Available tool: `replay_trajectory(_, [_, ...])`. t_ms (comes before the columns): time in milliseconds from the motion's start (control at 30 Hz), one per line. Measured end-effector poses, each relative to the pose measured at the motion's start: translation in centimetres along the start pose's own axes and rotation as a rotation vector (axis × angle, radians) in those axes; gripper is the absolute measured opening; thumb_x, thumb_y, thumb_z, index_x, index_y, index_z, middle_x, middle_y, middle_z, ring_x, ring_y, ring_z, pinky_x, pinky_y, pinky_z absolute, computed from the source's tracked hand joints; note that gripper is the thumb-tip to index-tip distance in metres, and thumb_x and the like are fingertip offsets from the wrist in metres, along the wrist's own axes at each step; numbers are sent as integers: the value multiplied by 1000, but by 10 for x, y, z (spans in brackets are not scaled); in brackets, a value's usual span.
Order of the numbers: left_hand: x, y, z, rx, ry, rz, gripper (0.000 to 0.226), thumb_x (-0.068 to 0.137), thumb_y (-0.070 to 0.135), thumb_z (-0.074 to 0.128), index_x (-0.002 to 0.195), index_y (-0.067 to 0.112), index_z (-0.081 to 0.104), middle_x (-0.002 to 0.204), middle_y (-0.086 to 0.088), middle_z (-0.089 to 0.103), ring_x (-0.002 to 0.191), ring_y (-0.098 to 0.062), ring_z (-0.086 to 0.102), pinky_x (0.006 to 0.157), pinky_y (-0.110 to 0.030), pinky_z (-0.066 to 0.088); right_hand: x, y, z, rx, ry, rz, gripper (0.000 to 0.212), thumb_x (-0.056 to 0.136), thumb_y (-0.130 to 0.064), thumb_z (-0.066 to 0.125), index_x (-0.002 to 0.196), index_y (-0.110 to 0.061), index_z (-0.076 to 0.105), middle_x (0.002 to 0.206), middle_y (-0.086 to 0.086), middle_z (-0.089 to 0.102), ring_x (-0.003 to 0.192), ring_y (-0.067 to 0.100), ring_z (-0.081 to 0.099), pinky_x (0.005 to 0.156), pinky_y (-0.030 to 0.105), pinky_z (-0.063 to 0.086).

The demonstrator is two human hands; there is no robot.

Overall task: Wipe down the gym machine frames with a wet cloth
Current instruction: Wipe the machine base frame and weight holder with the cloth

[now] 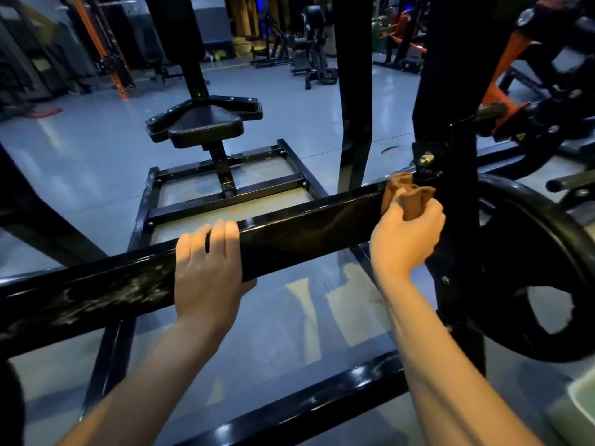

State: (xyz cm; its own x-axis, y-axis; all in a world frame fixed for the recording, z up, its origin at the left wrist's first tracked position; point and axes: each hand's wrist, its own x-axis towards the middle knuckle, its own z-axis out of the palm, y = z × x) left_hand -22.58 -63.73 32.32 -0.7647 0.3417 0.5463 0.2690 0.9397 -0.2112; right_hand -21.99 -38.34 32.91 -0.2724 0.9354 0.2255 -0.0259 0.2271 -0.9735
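Right grip (406,233) holds the brown cloth (402,194) bunched, pressed on the black crossbar (306,233) just short of the upright post (457,188). Left grip (209,265) wraps the bar, well to the left, steadying. Streaks show left of it. We should flatten the cloth, work into the bracket corner beyond it, then take overlapping strokes.

Dim, blue-tinged gym interior; warm light from 7 o'clock. Glare streaks on glossy black steel crossbar (306,226) and polished grey floor (322,107). Wide-angle bending at edges; background soft.
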Motion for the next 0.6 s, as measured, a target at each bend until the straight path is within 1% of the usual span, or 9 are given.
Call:
replay_trajectory(67, [-1,1,0,6,-1,-5,103,54,38,100,135,-4,51,127,-24,58,117,-46,53,103,-59,40,-30,5,-1,4,-149,-145,11,99,-26,66,102,-17,59,101,-6,52,82,-13,52,68,5,36])
replay_trajectory(133, [-1,1,-1,5,19,-5,102,55,37,100,134,-3,51,126,-23,58,116,-45,53,103,-59,40,-48,15,-6,-12,-274,-237,11,98,-24,65,102,-17,58,102,-6,51,81,-9,52,68,8,37])
replay_trajectory(200, [-1,0,1,5,48,8,102,55,38,100,134,-3,50,125,-23,57,115,-44,53,102,-58,41,-27,22,-9,-20,-196,-209,14,97,-18,63,109,-12,60,108,-1,54,82,1,51,68,16,34])
replay_trajectory(267, [-1,-1,4,11,52,17,104,54,40,99,135,-4,50,125,-23,57,114,-44,52,101,-57,40,13,21,-10,-18,-18,-38,20,98,-21,61,115,-10,62,113,1,58,97,13,57,80,22,38])
replay_trajectory(333, [-1,-1,5,22,54,26,105,51,40,100,134,-4,52,124,-24,59,113,-45,54,100,-55,38,34,14,-9,-27,64,71,25,101,-27,59,119,-10,61,118,4,60,103,18,59,82,21,37])
replay_trajectory(400, [0,0,1,-2,45,25,98,50,40,101,128,-1,57,117,-20,62,110,-43,57,95,-53,43,10,9,-4,-61,30,6,26,102,-27,59,118,-7,60,118,9,60,100,19,57,75,16,30])
replay_trajectory(433, [0,-2,0,-14,37,34,94,52,42,100,126,1,58,114,-18,63,109,-41,58,93,-51,46,-15,10,0,-65,-11,-63,25,101,-26,60,117,-6,59,116,10,59,97,19,55,73,17,29])
replay_trajectory(533, [-1,-10,1,-9,53,79,92,61,50,94,130,3,55,115,-13,62,107,-35,58,90,-44,44,-93,18,11,-58,-182,-193,19,101,-24,62,109,-9,56,109,5,55,87,10,49,70,23,36])
replay_trajectory(600, [0,-10,2,43,68,97,94,68,60,86,135,5,48,118,-9,57,107,-31,56,93,-42,43,-116,23,15,-25,-208,-243,15,102,-23,63,103,-10,54,103,4,53,82,4,45,68,11,37])
